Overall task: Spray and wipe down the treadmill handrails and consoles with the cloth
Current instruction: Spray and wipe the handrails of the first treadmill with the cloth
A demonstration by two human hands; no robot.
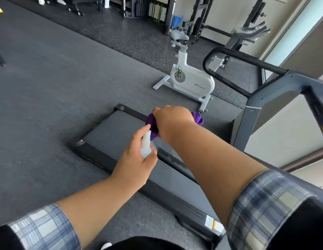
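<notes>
- While both forearms reach forward out of rolled plaid sleeves (265, 204), the nearest thing below them is the treadmill deck (121, 130), a dark belt framed in black that lies flat on the grey rubber floor (48, 87).
- The left hand (137, 159) is wrapped around a small clear spray bottle (146, 147), held upright over the belt, with the forefinger raised to the top of the nozzle.
- Just beyond it, the right hand (172, 120) is clenched on a bunched purple cloth (197, 118), which pokes out on both sides of the fist; the nozzle points toward the cloth, close to its lower fold.
- To the right stands the treadmill's grey upright frame (256, 112), and from its top a black padded handrail (229, 82) loops away toward the far side, well apart from both hands.
- The console is mostly cut off at the right edge and cannot be made out.
- Past the end of the deck stands a white exercise bike (191, 80).
- Farthest back, black weight racks (193, 18) line a pale wall.
</notes>
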